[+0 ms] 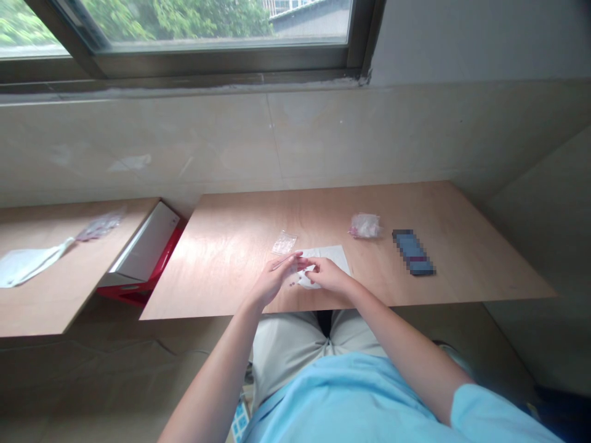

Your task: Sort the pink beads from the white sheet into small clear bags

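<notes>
a slender pale stick (281,261) sits pinched in the left hand (273,282), its long axis slanting forward and leftward, while the right hand (325,275), half closed above white paper (330,258), shows no clear hold.

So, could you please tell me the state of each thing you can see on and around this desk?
Left hand: raised over the desk, holding a thin pale tool.
Right hand: fingers curled, meeting the left hand above the paper.
White paper sheet: flat on the desk, partly under the hands.
Small clear plastic bag: lying flat.
Crumpled plastic bag: bunched up.
Blue packet: lying flat, blurred.
</notes>
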A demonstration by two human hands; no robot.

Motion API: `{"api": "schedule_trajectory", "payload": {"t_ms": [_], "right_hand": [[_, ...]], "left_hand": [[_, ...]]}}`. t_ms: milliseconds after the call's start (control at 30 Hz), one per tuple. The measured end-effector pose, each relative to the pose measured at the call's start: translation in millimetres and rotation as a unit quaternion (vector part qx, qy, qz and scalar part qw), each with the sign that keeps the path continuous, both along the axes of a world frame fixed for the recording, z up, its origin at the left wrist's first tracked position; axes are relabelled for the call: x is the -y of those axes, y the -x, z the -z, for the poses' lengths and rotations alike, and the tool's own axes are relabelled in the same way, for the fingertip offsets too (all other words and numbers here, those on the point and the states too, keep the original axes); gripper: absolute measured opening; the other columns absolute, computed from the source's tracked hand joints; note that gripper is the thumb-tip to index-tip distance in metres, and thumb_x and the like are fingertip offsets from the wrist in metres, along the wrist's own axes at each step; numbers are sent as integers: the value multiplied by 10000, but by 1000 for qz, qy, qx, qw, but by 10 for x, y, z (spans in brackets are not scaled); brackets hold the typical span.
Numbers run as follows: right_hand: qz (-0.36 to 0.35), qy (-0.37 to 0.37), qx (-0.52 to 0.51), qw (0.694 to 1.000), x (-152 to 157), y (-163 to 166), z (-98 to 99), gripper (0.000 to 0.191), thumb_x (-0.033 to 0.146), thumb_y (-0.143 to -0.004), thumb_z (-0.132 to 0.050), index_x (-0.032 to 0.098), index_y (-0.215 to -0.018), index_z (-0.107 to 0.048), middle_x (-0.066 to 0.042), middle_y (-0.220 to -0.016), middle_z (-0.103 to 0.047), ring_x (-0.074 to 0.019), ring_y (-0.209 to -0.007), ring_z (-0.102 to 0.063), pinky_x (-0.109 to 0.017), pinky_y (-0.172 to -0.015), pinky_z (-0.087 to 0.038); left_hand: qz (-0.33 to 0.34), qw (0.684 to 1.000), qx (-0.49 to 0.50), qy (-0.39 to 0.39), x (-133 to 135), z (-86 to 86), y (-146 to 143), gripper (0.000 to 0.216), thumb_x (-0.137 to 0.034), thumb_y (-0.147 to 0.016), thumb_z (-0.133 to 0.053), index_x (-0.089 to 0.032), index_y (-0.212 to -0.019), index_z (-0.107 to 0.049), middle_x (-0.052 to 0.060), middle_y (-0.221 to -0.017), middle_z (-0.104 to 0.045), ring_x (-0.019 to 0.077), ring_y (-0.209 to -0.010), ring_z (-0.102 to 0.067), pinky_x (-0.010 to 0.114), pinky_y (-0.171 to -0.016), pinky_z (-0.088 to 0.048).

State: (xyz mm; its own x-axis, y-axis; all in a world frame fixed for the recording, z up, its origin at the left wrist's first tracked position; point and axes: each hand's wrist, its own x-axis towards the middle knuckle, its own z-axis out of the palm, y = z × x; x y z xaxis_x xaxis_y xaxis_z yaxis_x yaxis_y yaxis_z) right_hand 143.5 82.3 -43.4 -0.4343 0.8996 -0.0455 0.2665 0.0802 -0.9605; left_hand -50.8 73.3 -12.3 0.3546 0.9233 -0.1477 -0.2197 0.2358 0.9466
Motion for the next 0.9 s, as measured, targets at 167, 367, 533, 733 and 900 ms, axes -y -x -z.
{"api": "schedule_trajectory", "payload": {"t_ms": [167, 367, 533, 733, 900], "right_hand": [[-22, 40, -40, 998, 50, 48, -15, 222, 261, -855, -611, 155, -1009, -732, -50, -887, -728, -137, -655, -610, -233, -597, -451], [33, 13, -17, 999, 83, 73, 121, 176, 304, -870, -622, 172, -889, -736, -18, -781, -698, -140, -679, -608, -242, -651, -456], [36, 0, 17, 999, 97, 92, 117, 208, 327, -902, -604, 172, -916, -742, -23, -804, -711, -133, -645, -603, -242, -644, -455], [103, -84, 132, 982, 13, -13, 141, 154, 240, -916, -575, 196, -919, -722, -31, -908, -736, -159, -773, -643, -251, -740, -460], [93, -164, 231, 955, 60, -13, 189, 168, 188, -921, -576, 218, -1027, -703, -46, -1056, -709, -174, -913, -647, -248, -799, -444]], "left_hand": [[-12, 999, 35, 29, 8, -23, -1, 410, -448, -936, -635, -148, -1209, -696, 170, -1217, -715, 330, -1167, -665, 534, -1074, -464], [-47, 997, 48, 31, 6, -70, -2, 426, -472, -912, -669, -133, -1169, -700, 174, -1184, -723, 311, -1163, -665, 503, -1076, -464], [-40, 999, 24, 14, 16, -108, -7, 405, -470, -901, -674, -132, -1124, -696, 157, -1125, -725, 284, -1089, -683, 466, -1020, -498], [-29, 999, -27, -6, 19, -113, -3, 282, -389, -850, -728, -158, -999, -665, 72, -939, -685, 219, -937, -686, 399, -941, -521], [-31, 998, -57, 23, 25, -48, -3, 287, -418, -830, -729, -183, -939, -607, 36, -871, -634, 198, -877, -673, 329, -797, -527]]}}
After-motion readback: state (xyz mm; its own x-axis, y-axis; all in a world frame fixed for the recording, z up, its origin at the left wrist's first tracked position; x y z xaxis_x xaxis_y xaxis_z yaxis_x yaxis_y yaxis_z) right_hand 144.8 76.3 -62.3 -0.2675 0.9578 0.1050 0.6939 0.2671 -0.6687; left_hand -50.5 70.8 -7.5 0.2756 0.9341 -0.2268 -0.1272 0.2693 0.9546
